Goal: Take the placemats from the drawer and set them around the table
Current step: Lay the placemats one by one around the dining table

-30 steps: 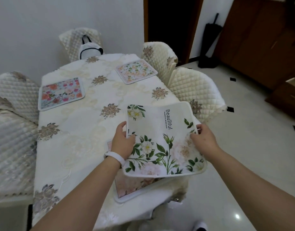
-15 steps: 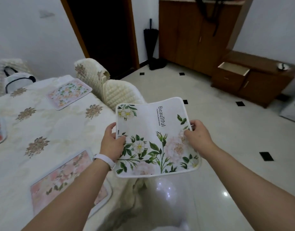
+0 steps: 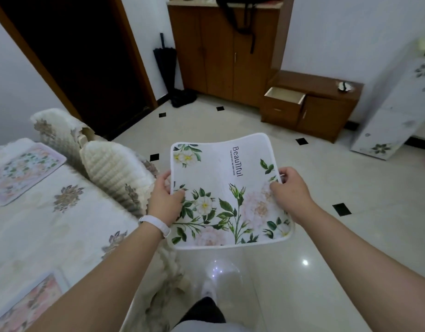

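Placemat (image 3: 227,195) mid-frame, pinched at both side edges — left hand (image 3: 164,198), right hand (image 3: 289,189); keep it level, lower flat onto table (image 3: 48,226) lower left.

Home dining room, cloth-covered table (image 3: 51,224), quilted chairs (image 3: 115,168), wooden cabinet (image 3: 221,51), tiled floor (image 3: 350,236)

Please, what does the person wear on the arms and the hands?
Both forearms are bare, with no sleeve in view. The left hand and the right hand have no gloves. A smooth white band goes round the left wrist only.
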Motion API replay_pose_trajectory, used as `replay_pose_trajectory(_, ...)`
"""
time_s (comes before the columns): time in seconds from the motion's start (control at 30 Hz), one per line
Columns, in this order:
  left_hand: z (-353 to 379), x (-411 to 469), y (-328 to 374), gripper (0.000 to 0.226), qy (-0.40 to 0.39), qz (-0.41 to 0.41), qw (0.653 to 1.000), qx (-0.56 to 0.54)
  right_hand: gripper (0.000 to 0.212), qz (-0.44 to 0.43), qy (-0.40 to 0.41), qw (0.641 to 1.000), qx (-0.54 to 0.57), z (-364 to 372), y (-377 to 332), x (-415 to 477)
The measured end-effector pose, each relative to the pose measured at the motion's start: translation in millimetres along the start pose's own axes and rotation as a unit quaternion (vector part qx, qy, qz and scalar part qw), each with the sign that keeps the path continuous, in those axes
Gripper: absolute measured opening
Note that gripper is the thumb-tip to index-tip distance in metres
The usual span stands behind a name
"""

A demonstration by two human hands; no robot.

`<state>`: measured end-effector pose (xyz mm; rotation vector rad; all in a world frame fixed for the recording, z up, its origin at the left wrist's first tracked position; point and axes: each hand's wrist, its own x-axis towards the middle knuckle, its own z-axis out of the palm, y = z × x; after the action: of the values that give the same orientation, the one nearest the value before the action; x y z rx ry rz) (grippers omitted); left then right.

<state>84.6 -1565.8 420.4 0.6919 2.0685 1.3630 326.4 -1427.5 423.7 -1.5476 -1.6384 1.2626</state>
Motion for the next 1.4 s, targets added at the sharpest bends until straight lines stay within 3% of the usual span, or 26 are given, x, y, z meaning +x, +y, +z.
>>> replay_pose_trajectory(0.2,33.6,60.6,13.3,0.060,-0.024,-0.033,0.999,-0.035,0.023,0.009,0.008,1.000,-0.003,-0.2,-10.4,63.7)
replay_pose_trajectory(0.57,107.2,249.3,44.9,0.057,-0.053,-0.052,0.995,-0.063,0.023,0.035,0.025,0.998,-0.050,24.4,-65.2,243.3)
replay_pose_trajectory(0.8,116.0,349.9,91.0,0.056,-0.036,-0.024,0.996,-0.073,0.022,-0.007,0.059,0.998,-0.028,34.1,-123.8,335.9)
replay_pose_trajectory(1.07,128.3,437.7,110.7,0.064,0.011,-0.042,0.994,-0.096,0.018,-0.026,0.011,0.999,-0.024,68.6,-153.7,445.1)
replay_pose_trajectory(1.4,164.2,564.9,128.8,0.055,0.112,-0.076,0.989,-0.054,0.020,-0.032,-0.100,0.994,-0.025,133.9,-178.9,635.4)
